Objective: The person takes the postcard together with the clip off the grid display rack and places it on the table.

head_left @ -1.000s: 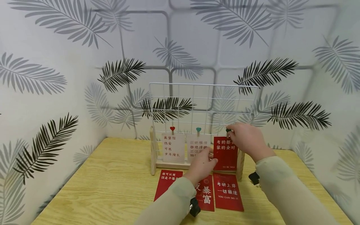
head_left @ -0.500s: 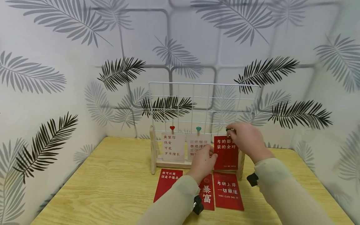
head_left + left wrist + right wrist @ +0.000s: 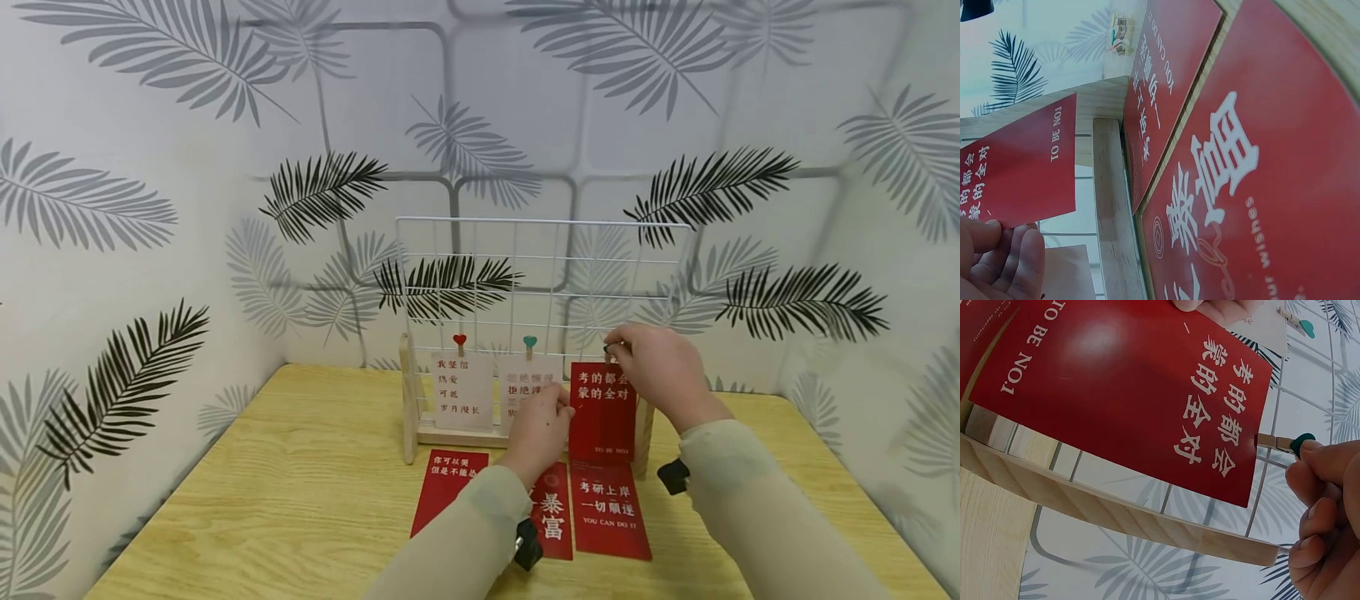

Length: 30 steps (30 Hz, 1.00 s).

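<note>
My left hand [image 3: 538, 425] pinches the left edge of a red card [image 3: 602, 421] with white Chinese lettering, held in front of the white wire grid [image 3: 532, 287]. At the card's top edge, my right hand [image 3: 660, 371] pinches a small wooden clothespin [image 3: 1272, 442] with a green heart [image 3: 1302, 444] on its end. The peg's tip meets the card in the right wrist view; how far it grips the paper is hidden. Two pale cards hang left of it, one [image 3: 462, 392] under a red-heart peg [image 3: 460, 342], the other [image 3: 513, 367] under a teal-heart peg [image 3: 529, 343].
Wooden feet [image 3: 408, 400] and a low wooden bar [image 3: 465, 437] carry the grid. On the yellow wood-grain table [image 3: 300, 483] lie three red cards: a left one [image 3: 446, 492], a middle one [image 3: 553, 517] partly behind my left forearm, and a right one [image 3: 611, 512]. Leaf-patterned walls stand behind.
The red card's bottom edge has dropped slightly, now over the top of the card lying below it. My left hand has shifted a little left; the right hand stays at the peg.
</note>
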### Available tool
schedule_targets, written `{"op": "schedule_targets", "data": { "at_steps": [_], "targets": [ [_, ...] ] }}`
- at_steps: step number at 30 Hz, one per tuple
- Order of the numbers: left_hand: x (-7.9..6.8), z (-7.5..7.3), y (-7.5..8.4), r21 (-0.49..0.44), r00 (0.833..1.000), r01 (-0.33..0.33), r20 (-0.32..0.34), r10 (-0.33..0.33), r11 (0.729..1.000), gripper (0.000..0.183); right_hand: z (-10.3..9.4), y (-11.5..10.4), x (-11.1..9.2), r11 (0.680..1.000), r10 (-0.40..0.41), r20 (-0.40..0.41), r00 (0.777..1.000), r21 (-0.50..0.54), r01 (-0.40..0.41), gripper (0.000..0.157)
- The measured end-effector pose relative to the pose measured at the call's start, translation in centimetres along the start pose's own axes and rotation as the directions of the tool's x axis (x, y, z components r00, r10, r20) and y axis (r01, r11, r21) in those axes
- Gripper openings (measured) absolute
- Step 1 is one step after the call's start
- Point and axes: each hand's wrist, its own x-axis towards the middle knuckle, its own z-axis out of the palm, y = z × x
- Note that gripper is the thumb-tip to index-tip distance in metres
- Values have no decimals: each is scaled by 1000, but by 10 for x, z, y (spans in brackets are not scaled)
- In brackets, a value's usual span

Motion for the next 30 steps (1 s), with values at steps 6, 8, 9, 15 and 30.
{"op": "schedule_targets", "data": {
  "at_steps": [6,8,9,15,30],
  "targets": [
    [-1,-3,0,2,1000,-7,-7,7,1000,5,1,-1,0,1000,-17,-19,1000,5,17,13],
    [-2,-4,0,4,1000,-6,-8,6,1000,4,1,-1,0,1000,-22,-24,999,2,22,12],
    [-2,-4,0,4,1000,-6,-8,6,1000,4,1,-2,-1,1000,-24,-27,999,2,24,11],
    [-5,-7,1,-7,1000,4,-4,-4,1000,4,3,-2,-3,999,-42,-55,998,1,42,10],
    [-8,-17,-1,-31,1000,-31,-6,31,999,9,2,-1,-7,996,-80,-177,981,28,86,5]
  ]
}}
